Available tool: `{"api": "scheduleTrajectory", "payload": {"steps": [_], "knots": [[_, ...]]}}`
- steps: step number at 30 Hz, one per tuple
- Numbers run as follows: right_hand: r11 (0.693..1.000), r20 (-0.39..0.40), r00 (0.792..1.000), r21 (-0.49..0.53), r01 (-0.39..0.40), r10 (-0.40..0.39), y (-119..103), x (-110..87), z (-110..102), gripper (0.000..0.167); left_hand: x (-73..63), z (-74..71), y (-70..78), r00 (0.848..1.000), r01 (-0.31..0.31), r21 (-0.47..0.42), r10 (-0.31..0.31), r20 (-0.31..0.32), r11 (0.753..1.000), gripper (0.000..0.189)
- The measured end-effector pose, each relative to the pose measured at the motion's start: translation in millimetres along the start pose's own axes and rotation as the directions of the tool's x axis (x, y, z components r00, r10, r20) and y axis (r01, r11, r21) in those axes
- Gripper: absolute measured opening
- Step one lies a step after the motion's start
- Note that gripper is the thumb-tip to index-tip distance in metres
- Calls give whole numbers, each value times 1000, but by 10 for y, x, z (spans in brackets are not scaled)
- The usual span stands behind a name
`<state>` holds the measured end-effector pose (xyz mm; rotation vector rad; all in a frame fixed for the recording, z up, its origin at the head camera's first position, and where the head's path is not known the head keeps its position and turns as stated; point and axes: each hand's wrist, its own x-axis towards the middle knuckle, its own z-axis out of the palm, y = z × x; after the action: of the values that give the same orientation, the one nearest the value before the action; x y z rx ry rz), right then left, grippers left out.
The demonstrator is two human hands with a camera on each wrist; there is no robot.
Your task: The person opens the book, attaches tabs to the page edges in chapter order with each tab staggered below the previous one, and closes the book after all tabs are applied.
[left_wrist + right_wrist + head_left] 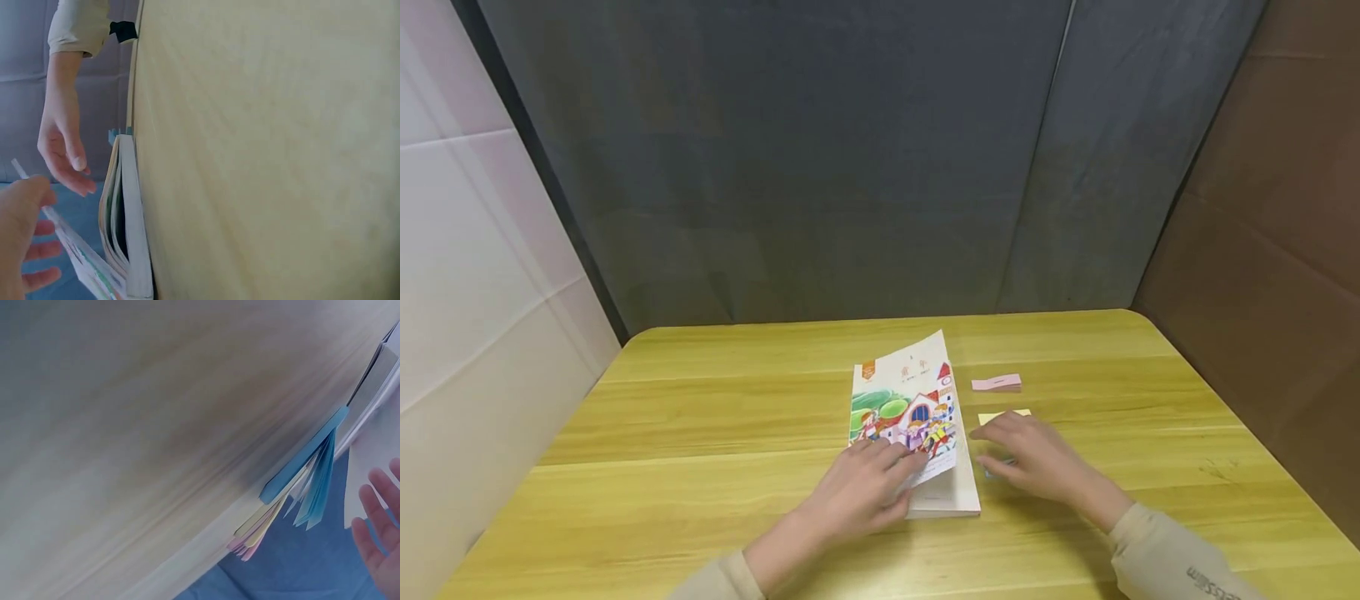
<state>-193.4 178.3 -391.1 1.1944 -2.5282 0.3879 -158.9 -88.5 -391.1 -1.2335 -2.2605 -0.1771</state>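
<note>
A paperback book (895,387) with a colourful illustrated cover lies on the table, its front cover partly lifted at the lower right corner. My left hand (865,487) holds that lifted cover, fingers on top and thumb beneath. White pages (953,492) show under it. To the right of the book, my right hand (1037,458) hovers with its fingers extended and nothing held. It partly hides a yellow sticky-note pad (1000,416) and a blue sticky-note pad (306,453). The blue pad's leaves fan out in the right wrist view.
A pink sticky-note pad (997,383) lies farther back, right of the book's upper part. The wooden table (685,467) has a dark grey partition (820,167) behind it, a pale panel (482,250) at left and a brown panel (1277,208) at right.
</note>
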Motion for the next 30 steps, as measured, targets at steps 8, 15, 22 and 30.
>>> {"api": "scheduleTrajectory", "payload": {"steps": [8, 15, 22, 30], "knots": [[1000, 78, 997, 21, 2, -4, -61, 36, 32, 29, 10, -150, -77, 974, 27, -91, -46, -220, 996, 52], [1000, 150, 988, 19, 23, -26, -115, 19, 76, 35, -33, -337, -198, 911, 101, -158, -155, -382, 982, 51], [1000, 199, 980, 21, 17, -21, -165, 17, 87, 39, -243, -462, -309, 862, 194, -153, -243, -445, 969, 37], [999, 210, 977, 0, 33, -33, -162, 1, 112, 42, -461, -525, -396, 827, 236, -88, -247, -505, 968, 29]]}}
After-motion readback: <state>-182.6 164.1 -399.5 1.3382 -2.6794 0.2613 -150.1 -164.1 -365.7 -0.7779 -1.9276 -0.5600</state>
